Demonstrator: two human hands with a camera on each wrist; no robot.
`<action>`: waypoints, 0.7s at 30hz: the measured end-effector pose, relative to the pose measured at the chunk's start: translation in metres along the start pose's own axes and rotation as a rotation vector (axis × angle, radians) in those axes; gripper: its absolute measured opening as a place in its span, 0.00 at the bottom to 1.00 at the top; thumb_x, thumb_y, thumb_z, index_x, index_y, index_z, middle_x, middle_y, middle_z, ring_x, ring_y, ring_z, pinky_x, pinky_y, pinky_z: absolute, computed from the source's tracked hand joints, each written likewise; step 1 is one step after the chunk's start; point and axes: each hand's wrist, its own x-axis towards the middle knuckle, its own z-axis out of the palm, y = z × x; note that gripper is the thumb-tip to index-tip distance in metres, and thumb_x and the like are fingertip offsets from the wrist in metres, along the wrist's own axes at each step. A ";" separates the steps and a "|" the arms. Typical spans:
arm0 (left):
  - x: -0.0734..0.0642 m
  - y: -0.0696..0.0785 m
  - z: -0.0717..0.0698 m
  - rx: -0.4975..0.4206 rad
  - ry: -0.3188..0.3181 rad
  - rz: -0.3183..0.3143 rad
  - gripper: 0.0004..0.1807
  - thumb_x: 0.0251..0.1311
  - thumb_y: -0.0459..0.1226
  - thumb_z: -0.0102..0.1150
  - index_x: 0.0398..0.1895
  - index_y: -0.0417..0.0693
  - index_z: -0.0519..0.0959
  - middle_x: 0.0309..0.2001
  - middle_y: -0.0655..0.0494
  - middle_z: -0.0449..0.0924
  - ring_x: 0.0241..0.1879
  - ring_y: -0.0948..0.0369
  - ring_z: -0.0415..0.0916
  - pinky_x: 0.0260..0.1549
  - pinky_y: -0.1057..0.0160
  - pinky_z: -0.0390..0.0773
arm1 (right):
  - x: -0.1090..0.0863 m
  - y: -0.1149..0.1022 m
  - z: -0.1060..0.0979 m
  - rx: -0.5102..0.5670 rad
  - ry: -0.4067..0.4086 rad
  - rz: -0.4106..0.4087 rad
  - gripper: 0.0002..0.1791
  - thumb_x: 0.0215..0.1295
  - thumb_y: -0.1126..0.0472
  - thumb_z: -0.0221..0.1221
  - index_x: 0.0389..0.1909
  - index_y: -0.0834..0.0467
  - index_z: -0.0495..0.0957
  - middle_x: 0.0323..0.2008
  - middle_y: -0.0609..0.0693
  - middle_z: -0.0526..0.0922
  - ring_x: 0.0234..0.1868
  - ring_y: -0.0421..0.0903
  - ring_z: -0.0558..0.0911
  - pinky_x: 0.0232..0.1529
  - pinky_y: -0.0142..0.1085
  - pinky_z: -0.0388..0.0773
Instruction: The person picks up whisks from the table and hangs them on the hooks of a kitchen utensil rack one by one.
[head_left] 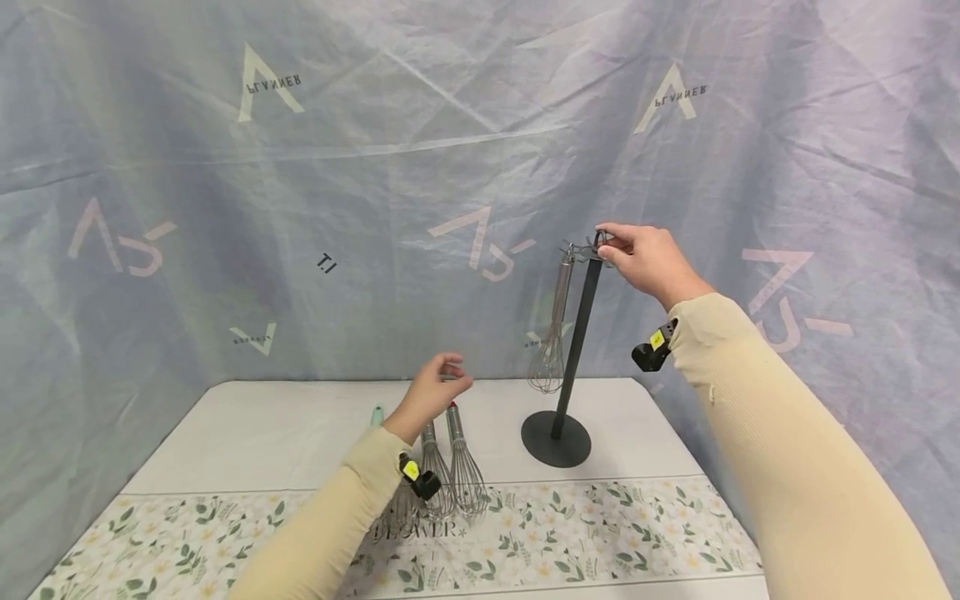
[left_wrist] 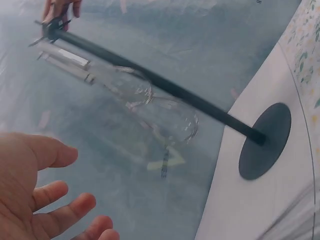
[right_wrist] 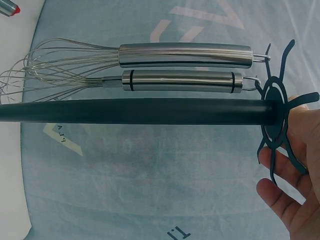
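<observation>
A dark utensil stand (head_left: 579, 342) with a round base and a ring of hooks at its top stands tilted in the head view. My right hand (head_left: 648, 260) pinches it at the top with thumb and fingers. Two steel whisks, one with a plain handle (right_wrist: 185, 55) and one with black bands (right_wrist: 180, 81), hang by their loops from neighbouring hooks. To the left of the stand is my left hand (head_left: 433, 390), fingers relaxed and holding nothing. It is above several whisks lying on the table, one of them a red-tipped whisk (head_left: 459, 454).
The whisks lie across a floral runner (head_left: 555, 542) on the white table (head_left: 285, 425). A pale green handle end (head_left: 377, 415) shows beside my left wrist, which hides part of the group. A grey-blue printed curtain (head_left: 375, 183) hangs close behind the table.
</observation>
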 end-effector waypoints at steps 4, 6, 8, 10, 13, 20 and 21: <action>-0.012 -0.015 -0.018 -0.016 0.046 -0.036 0.24 0.70 0.39 0.62 0.67 0.48 0.71 0.56 0.48 0.78 0.54 0.50 0.77 0.50 0.48 0.78 | 0.000 0.000 -0.001 -0.005 -0.005 0.003 0.29 0.78 0.52 0.54 0.76 0.50 0.64 0.60 0.62 0.80 0.62 0.61 0.76 0.57 0.58 0.73; -0.018 -0.024 -0.027 -0.033 0.060 -0.056 0.24 0.71 0.39 0.61 0.67 0.48 0.71 0.57 0.48 0.77 0.53 0.50 0.78 0.51 0.47 0.78 | 0.000 0.000 -0.001 -0.008 -0.007 0.005 0.29 0.78 0.52 0.53 0.77 0.49 0.64 0.61 0.62 0.79 0.63 0.61 0.76 0.58 0.59 0.73; -0.022 -0.033 -0.035 -0.036 0.072 -0.066 0.24 0.71 0.39 0.60 0.68 0.48 0.70 0.57 0.47 0.77 0.53 0.50 0.78 0.52 0.47 0.78 | 0.000 0.001 -0.001 -0.009 -0.002 0.001 0.29 0.78 0.52 0.53 0.76 0.49 0.64 0.61 0.62 0.80 0.63 0.61 0.76 0.58 0.58 0.73; -0.027 -0.043 -0.042 -0.031 0.089 -0.084 0.24 0.72 0.40 0.59 0.68 0.48 0.70 0.57 0.47 0.77 0.54 0.50 0.77 0.51 0.48 0.78 | 0.000 0.000 -0.001 -0.005 0.002 -0.004 0.28 0.78 0.52 0.53 0.76 0.49 0.65 0.60 0.62 0.80 0.62 0.61 0.76 0.58 0.58 0.73; -0.035 -0.058 -0.053 -0.032 0.122 -0.107 0.24 0.72 0.39 0.58 0.68 0.47 0.70 0.57 0.45 0.77 0.55 0.49 0.77 0.50 0.49 0.79 | 0.000 0.000 -0.001 -0.004 0.000 -0.004 0.28 0.78 0.51 0.53 0.76 0.49 0.65 0.60 0.61 0.80 0.62 0.60 0.76 0.58 0.58 0.73; -0.053 -0.084 -0.072 -0.088 0.168 -0.147 0.24 0.74 0.39 0.56 0.69 0.44 0.68 0.61 0.40 0.74 0.58 0.45 0.75 0.54 0.43 0.77 | 0.000 0.000 -0.001 -0.004 0.000 0.009 0.28 0.78 0.52 0.53 0.76 0.49 0.65 0.60 0.62 0.80 0.62 0.61 0.76 0.57 0.58 0.73; -0.055 -0.087 -0.074 -0.095 0.174 -0.155 0.24 0.74 0.39 0.56 0.69 0.44 0.68 0.61 0.39 0.73 0.57 0.45 0.75 0.53 0.44 0.77 | 0.000 0.000 -0.001 -0.010 0.002 0.006 0.28 0.78 0.52 0.53 0.76 0.49 0.65 0.60 0.62 0.80 0.62 0.61 0.76 0.58 0.58 0.73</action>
